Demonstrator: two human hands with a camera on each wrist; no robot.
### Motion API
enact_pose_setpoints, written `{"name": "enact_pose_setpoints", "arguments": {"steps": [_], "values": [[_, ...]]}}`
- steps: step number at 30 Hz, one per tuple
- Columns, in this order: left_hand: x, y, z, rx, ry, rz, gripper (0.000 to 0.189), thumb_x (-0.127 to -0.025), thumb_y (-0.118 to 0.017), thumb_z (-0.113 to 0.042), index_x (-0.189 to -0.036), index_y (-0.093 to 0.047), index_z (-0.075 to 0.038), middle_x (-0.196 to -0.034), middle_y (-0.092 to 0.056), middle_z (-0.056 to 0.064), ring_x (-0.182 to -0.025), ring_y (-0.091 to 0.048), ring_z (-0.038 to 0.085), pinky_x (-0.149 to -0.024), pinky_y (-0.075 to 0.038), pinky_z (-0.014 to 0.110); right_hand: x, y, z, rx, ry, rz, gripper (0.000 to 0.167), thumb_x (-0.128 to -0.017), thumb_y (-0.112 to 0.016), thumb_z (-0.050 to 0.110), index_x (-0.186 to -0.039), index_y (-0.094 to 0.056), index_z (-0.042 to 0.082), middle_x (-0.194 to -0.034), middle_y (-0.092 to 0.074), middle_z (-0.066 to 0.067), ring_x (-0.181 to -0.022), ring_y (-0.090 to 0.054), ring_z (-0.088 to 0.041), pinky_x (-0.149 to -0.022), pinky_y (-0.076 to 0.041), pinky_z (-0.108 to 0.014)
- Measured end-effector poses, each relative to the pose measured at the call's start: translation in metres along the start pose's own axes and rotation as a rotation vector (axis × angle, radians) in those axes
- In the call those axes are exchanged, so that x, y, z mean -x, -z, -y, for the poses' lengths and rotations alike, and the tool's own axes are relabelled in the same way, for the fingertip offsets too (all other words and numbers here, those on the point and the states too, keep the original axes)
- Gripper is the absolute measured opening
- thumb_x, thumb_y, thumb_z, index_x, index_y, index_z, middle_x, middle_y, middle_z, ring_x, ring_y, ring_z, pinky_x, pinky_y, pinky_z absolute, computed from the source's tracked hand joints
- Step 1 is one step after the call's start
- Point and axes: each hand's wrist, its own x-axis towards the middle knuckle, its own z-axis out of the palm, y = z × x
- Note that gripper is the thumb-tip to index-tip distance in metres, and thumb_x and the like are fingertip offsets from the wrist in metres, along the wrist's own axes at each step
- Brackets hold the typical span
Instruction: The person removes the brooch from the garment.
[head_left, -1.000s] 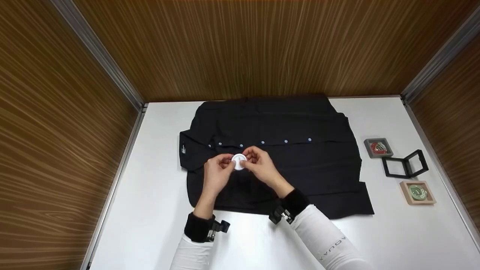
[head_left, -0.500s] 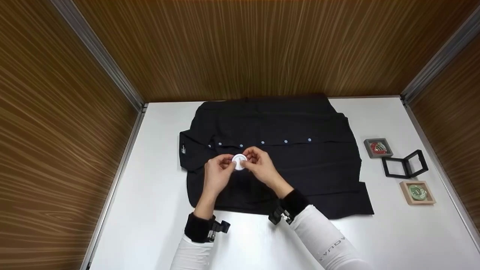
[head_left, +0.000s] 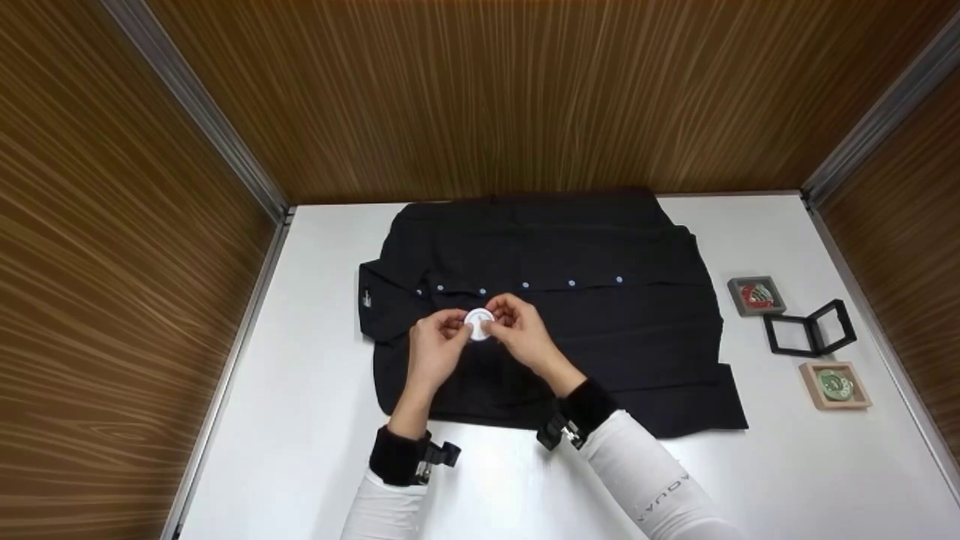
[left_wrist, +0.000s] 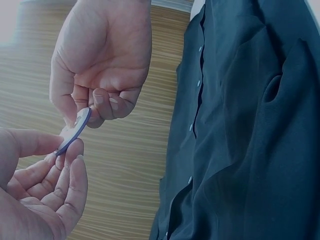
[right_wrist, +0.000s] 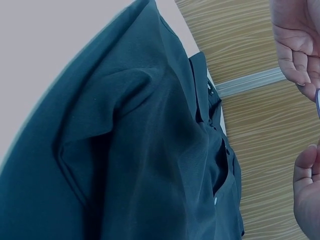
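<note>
Between my two hands, above a dark button-up shirt (head_left: pixel 555 337) spread flat, is a thin white round disc (head_left: pixel 478 324). My left hand (head_left: pixel 435 349) pinches its left edge between thumb and fingers. On the opposite side my right hand (head_left: pixel 525 334) pinches it too, thumb lying on the pale face. Seen from the left wrist, the disc (left_wrist: pixel 76 131) is tilted almost edge-on and shows a bluish rim. Only a sliver of it enters the right wrist view, at the right border. What kind of disc it is, I cannot tell.
To the shirt's right on the white table (head_left: pixel 300 375) lie a grey framed case (head_left: pixel 738 298) with a red item, a black hinged frame (head_left: pixel 811 321) standing ajar, and a light wooden box (head_left: pixel 858 397) holding a green disc. Wood-grain walls (head_left: pixel 480 97) enclose the table.
</note>
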Motion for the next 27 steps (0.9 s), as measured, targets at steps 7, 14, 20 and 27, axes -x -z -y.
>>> {"name": "enact_pose_setpoints", "arguments": {"steps": [7, 14, 20, 27], "values": [[0.000, -0.001, 0.001, 0.013, -0.010, 0.006, 0.013, -0.083, -0.070, 0.001, -0.095, -0.073, 0.004, -0.083, -0.072, 0.010, -0.066, -0.067, 0.016, -0.060, -0.054, 0.023, 0.001, 0.001, -0.001, -0.010, 0.023, 0.004, 0.019, -0.083, -0.062, -0.014, -0.100, -0.056, -0.017, -0.081, -0.056, -0.009, -0.066, -0.051, -0.011, -0.055, -0.043, -0.018], [0.000, -0.001, 0.004, -0.002, -0.003, 0.022, 0.010, -0.082, -0.073, 0.000, -0.092, -0.073, 0.003, -0.080, -0.071, 0.008, -0.067, -0.066, 0.016, -0.061, -0.054, 0.024, 0.004, 0.006, -0.004, 0.016, 0.039, 0.033, 0.018, -0.087, -0.065, -0.008, -0.103, -0.057, -0.014, -0.084, -0.057, -0.012, -0.069, -0.052, -0.016, -0.058, -0.046, -0.021], [0.000, -0.002, 0.005, -0.006, -0.029, 0.023, 0.007, -0.081, -0.074, 0.000, -0.088, -0.072, 0.000, -0.080, -0.071, 0.007, -0.069, -0.067, 0.016, -0.063, -0.055, 0.025, 0.005, 0.011, -0.009, 0.036, 0.019, 0.065, 0.015, -0.096, -0.060, 0.002, -0.100, -0.060, -0.013, -0.082, -0.058, -0.017, -0.065, -0.054, -0.025, -0.058, -0.048, -0.027], [0.001, -0.004, 0.005, 0.000, -0.096, -0.002, 0.006, -0.081, -0.075, 0.002, -0.085, -0.073, -0.002, -0.083, -0.072, 0.006, -0.072, -0.069, 0.015, -0.065, -0.056, 0.026, 0.002, 0.017, -0.035, 0.017, -0.133, 0.085, 0.030, -0.104, -0.050, 0.022, -0.099, -0.061, -0.005, -0.077, -0.059, -0.012, -0.061, -0.054, -0.020, -0.058, -0.051, -0.037]]}}
